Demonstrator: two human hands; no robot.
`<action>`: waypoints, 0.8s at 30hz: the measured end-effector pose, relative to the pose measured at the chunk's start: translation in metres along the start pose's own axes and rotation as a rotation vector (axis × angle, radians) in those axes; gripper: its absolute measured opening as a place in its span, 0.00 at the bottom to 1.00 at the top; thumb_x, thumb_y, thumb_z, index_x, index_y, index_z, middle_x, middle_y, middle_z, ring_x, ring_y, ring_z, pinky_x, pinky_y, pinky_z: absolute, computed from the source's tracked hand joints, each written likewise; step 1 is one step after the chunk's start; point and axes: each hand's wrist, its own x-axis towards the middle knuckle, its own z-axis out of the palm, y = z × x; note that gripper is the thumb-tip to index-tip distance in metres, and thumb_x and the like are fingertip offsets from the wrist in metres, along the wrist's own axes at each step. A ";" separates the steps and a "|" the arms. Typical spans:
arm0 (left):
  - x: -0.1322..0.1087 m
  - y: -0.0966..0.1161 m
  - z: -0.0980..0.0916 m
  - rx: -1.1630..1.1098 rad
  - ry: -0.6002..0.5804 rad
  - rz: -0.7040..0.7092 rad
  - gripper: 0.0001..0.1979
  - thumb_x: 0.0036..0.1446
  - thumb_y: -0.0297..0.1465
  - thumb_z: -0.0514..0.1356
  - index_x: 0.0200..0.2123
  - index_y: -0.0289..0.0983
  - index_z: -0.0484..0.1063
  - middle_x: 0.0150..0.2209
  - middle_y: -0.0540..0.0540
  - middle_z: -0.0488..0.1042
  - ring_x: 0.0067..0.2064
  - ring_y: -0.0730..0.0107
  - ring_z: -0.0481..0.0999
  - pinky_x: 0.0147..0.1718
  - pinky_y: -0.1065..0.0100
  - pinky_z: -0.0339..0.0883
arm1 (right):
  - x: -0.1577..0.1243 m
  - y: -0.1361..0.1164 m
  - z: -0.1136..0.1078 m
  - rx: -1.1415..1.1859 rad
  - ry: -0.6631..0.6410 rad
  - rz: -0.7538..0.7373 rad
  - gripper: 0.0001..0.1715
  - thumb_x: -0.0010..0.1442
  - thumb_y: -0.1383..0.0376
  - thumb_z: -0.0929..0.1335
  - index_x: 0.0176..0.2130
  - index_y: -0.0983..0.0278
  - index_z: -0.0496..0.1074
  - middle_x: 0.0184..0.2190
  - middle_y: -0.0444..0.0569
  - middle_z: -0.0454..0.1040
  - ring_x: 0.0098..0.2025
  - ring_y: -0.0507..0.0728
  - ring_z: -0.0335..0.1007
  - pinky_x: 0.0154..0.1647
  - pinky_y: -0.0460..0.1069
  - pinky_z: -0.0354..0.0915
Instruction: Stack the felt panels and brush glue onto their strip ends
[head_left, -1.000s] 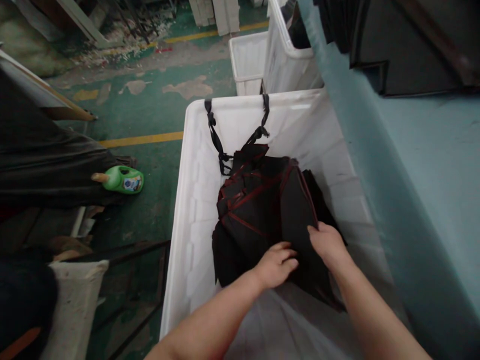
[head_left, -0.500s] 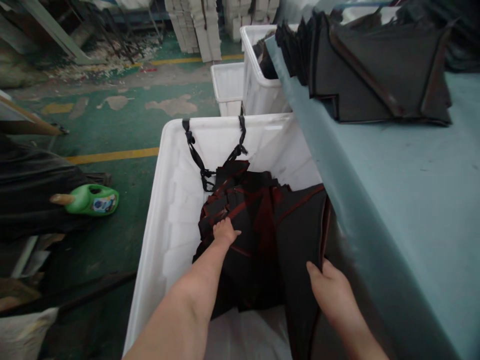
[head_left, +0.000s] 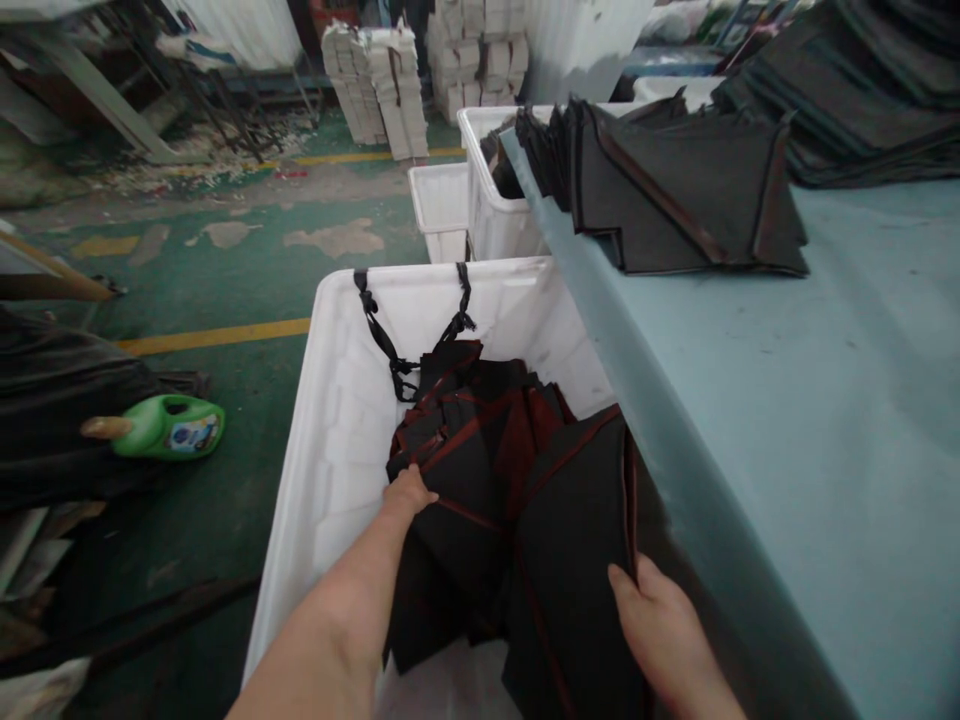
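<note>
A heap of black fabric pieces (head_left: 465, 510) with reddish-brown edging lies in a deep white plastic bin (head_left: 330, 400). My left hand (head_left: 409, 490) is closed on the left side of the heap, thumb on top and fingertips partly hidden. On the right, my right hand (head_left: 660, 620) grips the outer edge of a black fabric panel (head_left: 574, 530), with the thumb on the near face and fingers behind it. This panel stands tilted against the right side of the heap, close under the table edge. Its lower end runs out of view.
A blue-grey table (head_left: 840, 400) overhangs the bin's right side, bearing folded black pieces (head_left: 682, 190) and a taller black stack (head_left: 862, 100). Black ties (head_left: 379, 325) hang over the bin's far rim. More white bins (head_left: 506, 215) stand beyond. A green jug (head_left: 169, 428) is at left.
My left hand has shifted slightly left and down with the pieces it holds. The right-hand panel has swung lower and leftward at its bottom. The head view has tilted up a little.
</note>
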 end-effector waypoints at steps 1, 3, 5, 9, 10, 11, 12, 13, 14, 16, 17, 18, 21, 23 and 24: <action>-0.008 0.000 -0.003 0.001 0.026 0.021 0.21 0.55 0.39 0.57 0.48 0.34 0.63 0.46 0.41 0.67 0.45 0.61 0.69 0.44 0.54 0.64 | -0.001 -0.002 -0.001 -0.015 -0.007 0.000 0.26 0.52 0.57 0.57 0.42 0.70 0.70 0.40 0.59 0.74 0.46 0.63 0.69 0.46 0.51 0.63; -0.027 0.004 -0.009 -0.004 0.095 0.085 0.17 0.56 0.36 0.57 0.47 0.34 0.65 0.46 0.42 0.67 0.47 0.61 0.68 0.46 0.53 0.63 | -0.003 -0.007 -0.003 -0.023 -0.021 -0.014 0.27 0.53 0.58 0.56 0.44 0.70 0.69 0.41 0.58 0.74 0.46 0.62 0.69 0.46 0.50 0.63; -0.052 0.012 -0.018 -0.024 0.158 0.164 0.12 0.56 0.32 0.57 0.43 0.34 0.67 0.45 0.42 0.68 0.48 0.61 0.68 0.47 0.54 0.61 | -0.006 -0.011 -0.006 -0.018 -0.042 -0.031 0.26 0.54 0.60 0.56 0.46 0.70 0.68 0.42 0.57 0.74 0.46 0.60 0.70 0.46 0.50 0.63; -0.120 0.030 -0.050 -0.126 0.241 0.312 0.03 0.55 0.28 0.55 0.33 0.36 0.68 0.34 0.46 0.72 0.39 0.66 0.72 0.40 0.66 0.64 | -0.014 -0.024 -0.017 -0.022 -0.069 -0.047 0.25 0.55 0.63 0.56 0.47 0.71 0.68 0.41 0.58 0.74 0.44 0.60 0.70 0.45 0.49 0.63; -0.141 0.033 -0.062 -0.154 0.263 0.349 0.04 0.56 0.29 0.54 0.33 0.37 0.67 0.33 0.47 0.72 0.38 0.68 0.72 0.39 0.69 0.63 | -0.018 -0.027 -0.021 -0.020 -0.066 -0.058 0.25 0.55 0.64 0.56 0.47 0.72 0.68 0.41 0.58 0.74 0.44 0.60 0.70 0.45 0.49 0.63; -0.161 0.035 -0.076 -0.194 0.304 0.389 0.05 0.57 0.31 0.52 0.34 0.38 0.67 0.33 0.49 0.72 0.38 0.70 0.72 0.39 0.70 0.63 | -0.022 -0.031 -0.025 -0.013 -0.063 -0.077 0.25 0.55 0.64 0.56 0.47 0.72 0.68 0.41 0.58 0.74 0.44 0.59 0.70 0.45 0.49 0.63; -0.182 0.035 -0.091 -0.243 0.360 0.429 0.07 0.58 0.33 0.51 0.36 0.39 0.66 0.34 0.50 0.72 0.38 0.72 0.71 0.39 0.72 0.63 | -0.026 -0.035 -0.030 -0.003 -0.064 -0.103 0.24 0.55 0.65 0.56 0.47 0.72 0.68 0.41 0.57 0.74 0.44 0.59 0.70 0.45 0.48 0.63; -0.200 0.035 -0.105 -0.308 0.437 0.463 0.08 0.59 0.35 0.49 0.37 0.39 0.65 0.35 0.50 0.71 0.39 0.72 0.71 0.39 0.72 0.63 | -0.031 -0.038 -0.035 0.006 -0.067 -0.128 0.24 0.55 0.66 0.56 0.47 0.71 0.68 0.41 0.57 0.74 0.44 0.59 0.70 0.45 0.48 0.63; -0.217 0.035 -0.119 -0.402 0.523 0.503 0.09 0.59 0.36 0.49 0.37 0.39 0.64 0.34 0.50 0.71 0.37 0.71 0.71 0.38 0.71 0.63 | -0.036 -0.041 -0.039 0.008 -0.074 -0.151 0.23 0.55 0.66 0.56 0.46 0.71 0.68 0.41 0.56 0.74 0.43 0.59 0.71 0.44 0.48 0.63; -0.243 0.036 -0.139 -0.521 0.595 0.570 0.07 0.56 0.35 0.51 0.32 0.38 0.64 0.28 0.51 0.68 0.31 0.71 0.69 0.32 0.70 0.63 | -0.047 -0.045 -0.048 -0.013 -0.092 -0.186 0.21 0.56 0.67 0.56 0.44 0.69 0.69 0.39 0.56 0.75 0.42 0.59 0.71 0.42 0.48 0.63; -0.252 0.037 -0.146 -0.541 0.590 0.596 0.06 0.54 0.34 0.52 0.28 0.38 0.63 0.24 0.52 0.66 0.28 0.71 0.68 0.29 0.70 0.62 | -0.051 -0.047 -0.051 -0.036 -0.104 -0.193 0.20 0.56 0.67 0.56 0.43 0.69 0.69 0.38 0.56 0.75 0.42 0.59 0.71 0.42 0.49 0.63; -0.260 0.039 -0.149 -0.532 0.563 0.615 0.06 0.53 0.33 0.52 0.26 0.38 0.62 0.22 0.53 0.64 0.26 0.72 0.66 0.28 0.71 0.61 | -0.055 -0.049 -0.053 -0.060 -0.119 -0.199 0.19 0.56 0.68 0.56 0.43 0.69 0.69 0.38 0.56 0.75 0.42 0.59 0.70 0.41 0.49 0.63; -0.278 0.043 -0.149 -0.523 0.545 0.630 0.06 0.52 0.32 0.52 0.25 0.38 0.61 0.23 0.53 0.64 0.27 0.73 0.65 0.29 0.71 0.60 | -0.063 -0.065 -0.051 -0.091 -0.191 -0.247 0.18 0.58 0.68 0.56 0.42 0.68 0.69 0.39 0.56 0.74 0.43 0.59 0.70 0.42 0.49 0.62; -0.292 0.046 -0.141 -0.548 0.569 0.621 0.07 0.53 0.34 0.51 0.25 0.39 0.61 0.24 0.51 0.65 0.27 0.71 0.66 0.30 0.69 0.61 | -0.072 -0.084 -0.052 -0.060 -0.244 -0.287 0.17 0.58 0.69 0.57 0.41 0.68 0.70 0.39 0.55 0.74 0.44 0.59 0.69 0.44 0.48 0.61; -0.301 0.049 -0.134 -0.564 0.577 0.615 0.08 0.53 0.35 0.50 0.25 0.39 0.61 0.24 0.50 0.65 0.28 0.70 0.66 0.30 0.68 0.62 | -0.079 -0.093 -0.056 -0.021 -0.295 -0.314 0.16 0.59 0.69 0.57 0.41 0.68 0.70 0.40 0.55 0.74 0.44 0.59 0.69 0.44 0.48 0.61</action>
